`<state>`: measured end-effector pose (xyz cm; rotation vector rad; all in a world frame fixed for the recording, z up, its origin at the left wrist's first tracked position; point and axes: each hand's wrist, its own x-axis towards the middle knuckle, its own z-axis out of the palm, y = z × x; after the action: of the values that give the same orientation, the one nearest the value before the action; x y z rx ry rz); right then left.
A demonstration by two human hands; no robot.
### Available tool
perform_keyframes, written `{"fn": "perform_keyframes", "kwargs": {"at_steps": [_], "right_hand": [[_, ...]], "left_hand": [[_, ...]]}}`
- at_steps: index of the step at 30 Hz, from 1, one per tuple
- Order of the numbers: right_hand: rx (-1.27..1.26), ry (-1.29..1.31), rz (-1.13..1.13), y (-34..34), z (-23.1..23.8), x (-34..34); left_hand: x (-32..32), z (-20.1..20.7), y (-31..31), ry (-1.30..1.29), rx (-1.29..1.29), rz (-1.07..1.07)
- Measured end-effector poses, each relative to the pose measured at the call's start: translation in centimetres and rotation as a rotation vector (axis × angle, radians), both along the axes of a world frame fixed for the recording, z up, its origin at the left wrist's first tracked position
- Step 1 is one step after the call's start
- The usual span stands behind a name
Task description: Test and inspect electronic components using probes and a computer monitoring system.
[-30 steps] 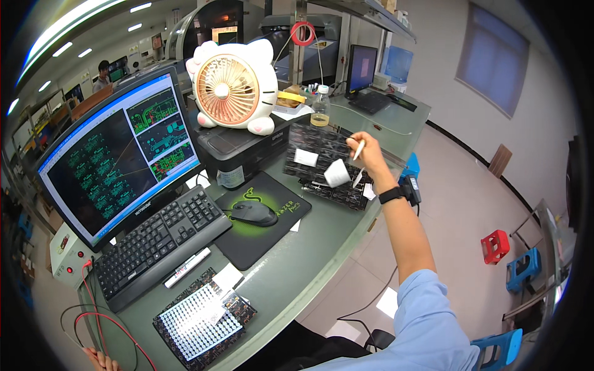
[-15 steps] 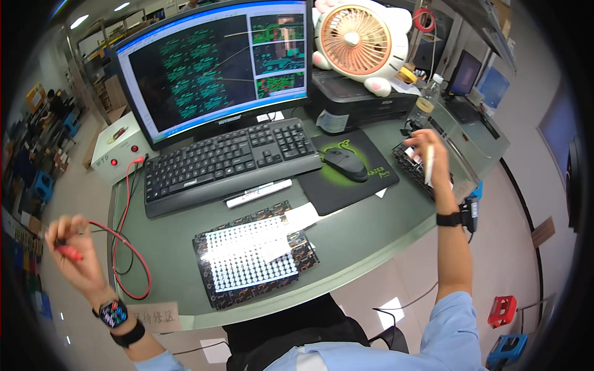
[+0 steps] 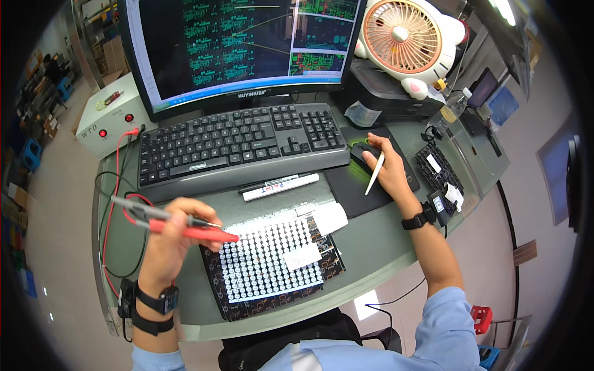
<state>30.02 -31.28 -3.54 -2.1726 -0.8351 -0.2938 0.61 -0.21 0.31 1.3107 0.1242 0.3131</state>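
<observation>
My left hand (image 3: 167, 247) grips a red test probe (image 3: 207, 234) and a grey-black test probe (image 3: 139, 209) together. Their front ends reach over the upper left of a dark circuit board panel (image 3: 335, 263) covered with rows of round white pads. A white slip of paper (image 3: 303, 256) lies on the panel. On the black computer mouse (image 3: 365, 153) rests my right hand (image 3: 393, 173), with a slim white pointed stick (image 3: 375, 174) held between its fingers. The mouse stands on a black and green mouse pad (image 3: 352, 198).
Behind the panel are a white marker (image 3: 281, 187), a black keyboard (image 3: 241, 142) and a monitor (image 3: 229, 49). The probes' leads run to a white box (image 3: 108, 117) at left. Dark boards (image 3: 433, 167), a bottle (image 3: 455, 110) and a fan (image 3: 402, 37) stand at right.
My left hand has come in from the table's left side to above the panel, bringing the probes. My right hand has moved left from the dark boards onto the mouse. The view has shifted.
</observation>
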Motion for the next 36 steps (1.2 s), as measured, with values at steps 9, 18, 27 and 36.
{"fn": "perform_keyframes", "kwargs": {"at_steps": [9, 18, 27, 36], "right_hand": [[-0.039, -0.060, 0.039, 0.2, -0.4, -0.7], [-0.104, -0.239, -0.058, -0.2, 0.3, -0.7], [-0.107, -0.277, 0.005, -0.3, -0.1, -1.8], [-0.073, -0.238, 0.008, -0.1, 0.0, -1.4]], "left_hand": [[0.3, -0.8, -1.1, 0.112, 0.211, -0.351], [0.5, -0.3, -2.3, 0.201, 0.339, -0.401], [-0.8, -2.0, -2.8, 0.262, 0.227, -0.431], [0.0, -2.1, -2.2, 0.243, 0.295, -0.460]]}}
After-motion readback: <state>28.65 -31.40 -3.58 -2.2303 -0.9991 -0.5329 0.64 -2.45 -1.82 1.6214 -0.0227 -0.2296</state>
